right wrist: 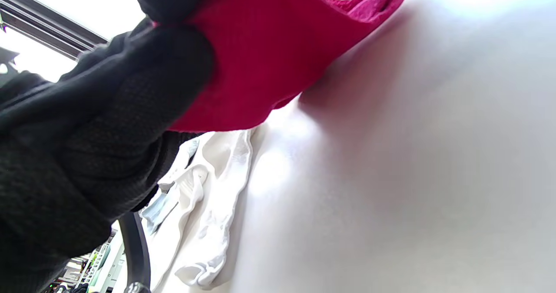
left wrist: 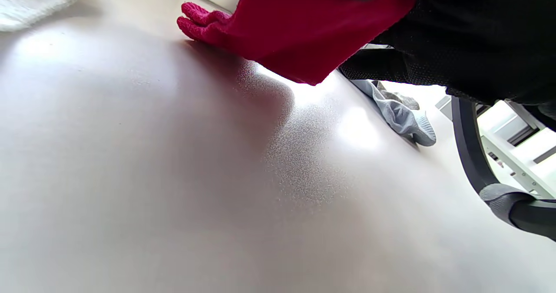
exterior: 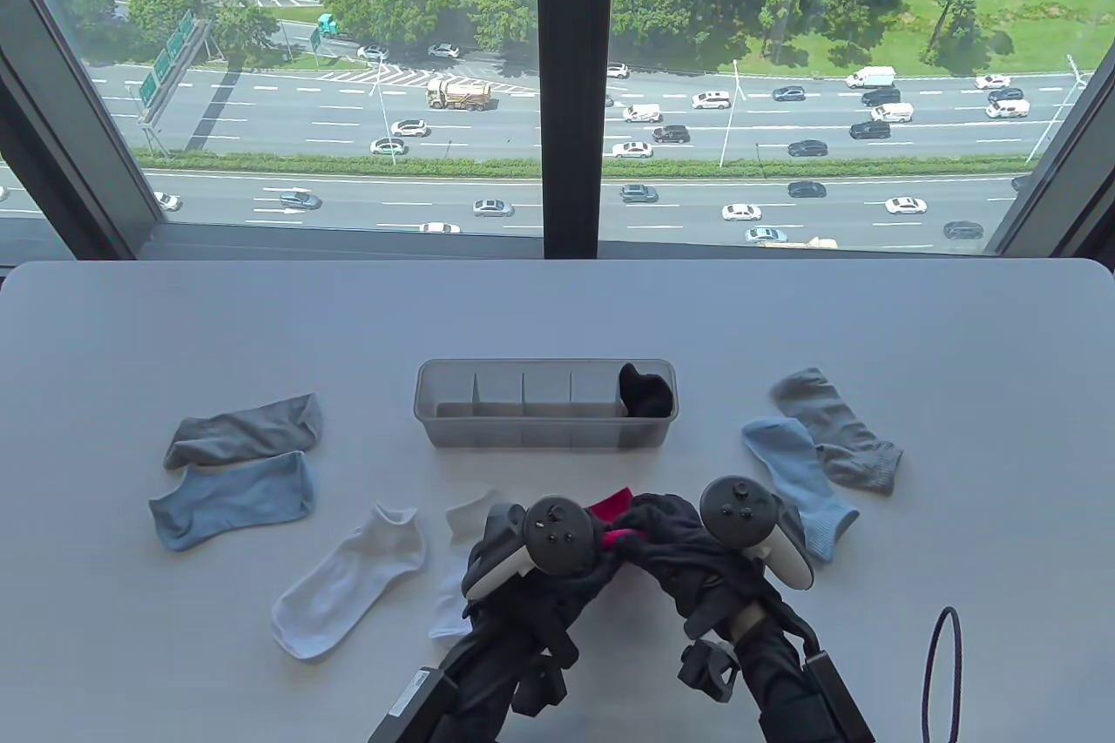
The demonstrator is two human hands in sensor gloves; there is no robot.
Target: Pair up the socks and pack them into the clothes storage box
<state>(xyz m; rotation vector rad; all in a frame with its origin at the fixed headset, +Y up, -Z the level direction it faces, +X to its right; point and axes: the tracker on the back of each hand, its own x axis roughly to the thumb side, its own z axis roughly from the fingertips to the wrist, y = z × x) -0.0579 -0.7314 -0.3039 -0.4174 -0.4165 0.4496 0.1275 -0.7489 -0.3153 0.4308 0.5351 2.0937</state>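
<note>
Both hands meet at the near-centre of the smooth, pale matte counter (exterior: 557,307), w/ a soft knit pink sock (exterior: 612,508) between them. Left hand (exterior: 531,556) and right hand (exterior: 697,551), in black mesh gloves, each have a grip clenched on the pink fabric, fingers curled round it; its ribbed far end droops to touch the counter. Box (exterior: 545,427): translucent grey plastic, long rectangle w/ divider walls, just beyond the hands; a balled black sock (exterior: 645,392) sits in its right-end compartment. Flat on the counter: grey sock (exterior: 244,429) and light-blue sock (exterior: 231,501) at left, touching; white sock (exterior: 348,582) near-left, a 2nd white sock (exterior: 453,564) partly under left hand; blue sock (exterior: 800,482) overlapping a grey ribbed sock (exterior: 841,434) at right.
</note>
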